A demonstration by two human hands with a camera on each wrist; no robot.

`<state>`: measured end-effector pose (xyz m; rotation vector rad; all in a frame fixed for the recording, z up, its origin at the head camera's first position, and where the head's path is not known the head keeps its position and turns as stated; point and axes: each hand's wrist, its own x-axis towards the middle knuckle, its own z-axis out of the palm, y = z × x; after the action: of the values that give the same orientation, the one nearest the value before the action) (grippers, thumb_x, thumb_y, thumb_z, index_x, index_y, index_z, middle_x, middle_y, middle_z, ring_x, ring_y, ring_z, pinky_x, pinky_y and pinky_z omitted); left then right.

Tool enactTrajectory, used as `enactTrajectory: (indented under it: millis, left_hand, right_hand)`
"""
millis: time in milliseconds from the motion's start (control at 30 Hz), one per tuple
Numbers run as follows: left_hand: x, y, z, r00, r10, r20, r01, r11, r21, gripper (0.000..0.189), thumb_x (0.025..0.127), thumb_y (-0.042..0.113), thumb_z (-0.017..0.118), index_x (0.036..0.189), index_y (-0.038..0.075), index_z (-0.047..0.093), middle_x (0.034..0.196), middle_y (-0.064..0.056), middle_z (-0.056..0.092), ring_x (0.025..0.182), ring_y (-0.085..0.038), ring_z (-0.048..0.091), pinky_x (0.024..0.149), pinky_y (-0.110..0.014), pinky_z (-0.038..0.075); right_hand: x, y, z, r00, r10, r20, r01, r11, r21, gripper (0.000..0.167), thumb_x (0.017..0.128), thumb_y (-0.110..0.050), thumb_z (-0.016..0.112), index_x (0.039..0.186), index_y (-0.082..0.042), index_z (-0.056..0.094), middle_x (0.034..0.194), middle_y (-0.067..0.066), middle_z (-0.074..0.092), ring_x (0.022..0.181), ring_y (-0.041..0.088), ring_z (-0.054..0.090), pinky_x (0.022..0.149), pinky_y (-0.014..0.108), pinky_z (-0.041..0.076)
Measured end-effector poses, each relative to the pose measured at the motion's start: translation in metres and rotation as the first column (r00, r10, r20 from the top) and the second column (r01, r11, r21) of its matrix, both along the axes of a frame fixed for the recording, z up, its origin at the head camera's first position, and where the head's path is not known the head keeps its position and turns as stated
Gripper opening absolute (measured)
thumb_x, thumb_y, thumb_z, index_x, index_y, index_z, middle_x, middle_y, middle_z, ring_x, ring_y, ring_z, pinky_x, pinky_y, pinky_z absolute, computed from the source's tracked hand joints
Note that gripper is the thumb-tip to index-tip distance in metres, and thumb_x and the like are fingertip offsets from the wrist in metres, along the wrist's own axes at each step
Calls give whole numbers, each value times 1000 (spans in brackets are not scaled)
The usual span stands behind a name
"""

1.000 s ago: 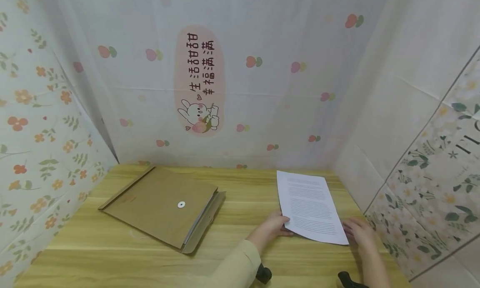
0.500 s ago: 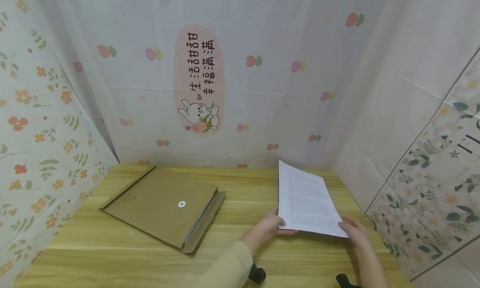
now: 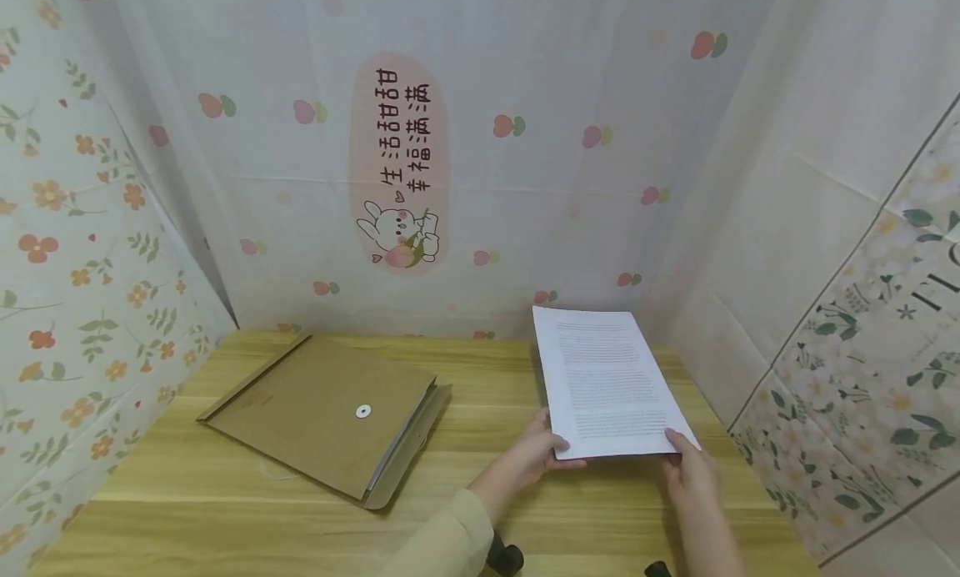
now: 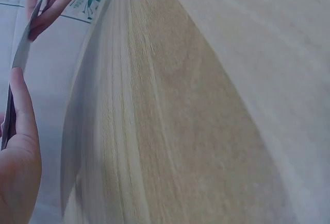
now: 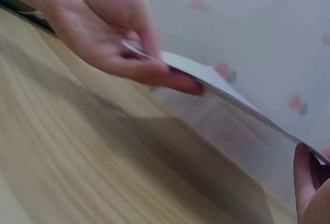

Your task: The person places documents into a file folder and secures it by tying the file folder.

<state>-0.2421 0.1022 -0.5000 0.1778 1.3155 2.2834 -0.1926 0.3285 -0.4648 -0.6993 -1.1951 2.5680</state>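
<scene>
Printed paper [image 3: 603,385], white with lines of small text, is held up off the wooden table; how many sheets there are I cannot tell. My left hand [image 3: 528,452] grips its near left corner, thumb on top and fingers underneath. At the near right corner my right hand [image 3: 692,470] pinches it the same way. In the left wrist view the paper [image 4: 21,49] shows edge-on between the left hand [image 4: 20,147] and the right hand [image 4: 56,0]. Its slightly bent edge stretches between both hands in the right wrist view, where the paper [image 5: 206,74] hangs above the table.
A brown kraft document envelope [image 3: 315,410] with a white round button lies on the left of the wooden table [image 3: 465,510]. Its flap [image 3: 408,456] is unfolded toward the middle. Printed curtains [image 3: 585,193] enclose the table's back and sides.
The right hand, at the paper's side edge one second ago, now pinches its near right corner. Both hands have raised the paper and moved it slightly left. The envelope has stayed put.
</scene>
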Motion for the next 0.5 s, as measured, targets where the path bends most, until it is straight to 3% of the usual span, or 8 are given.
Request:
enactTrajectory:
  millis: [100,200,333,500]
  left_hand:
    - [0,0,0,1000,10,-15,-9,1000,13,68,81,-19,42,142,8,29,112,-15,62,98,-38,64,75,-47,56]
    - [-1,-1,0,999,20,-41,-19,999,26,67,81,-20,43,140,10,31,114,-15,61,100,-38,63,76,-47,55]
    - [-2,-4,3,996,44,-80,-42,998,36,69,80,-21,43,140,11,31,119,-15,60,103,-38,62,82,-54,51]
    - [-3,-14,10,993,48,-111,-48,999,-1,64,83,-15,47,141,6,30,118,-15,60,103,-37,62,85,-55,49]
  right_hand:
    - [2,-16,2,999,18,-28,-16,998,52,16,92,3,57,102,-9,56,85,-5,68,85,7,65,87,25,50]
    - [2,-34,1,1000,20,-21,-15,973,229,12,94,1,54,104,-5,52,81,-6,66,77,7,66,74,24,54]
    - [0,-52,0,1000,-20,-20,26,925,380,14,94,2,54,107,4,51,78,-4,64,68,8,65,68,24,55]
    - [1,-59,-2,999,-22,-30,33,895,444,23,94,3,54,114,12,49,77,-4,63,65,8,64,65,23,55]
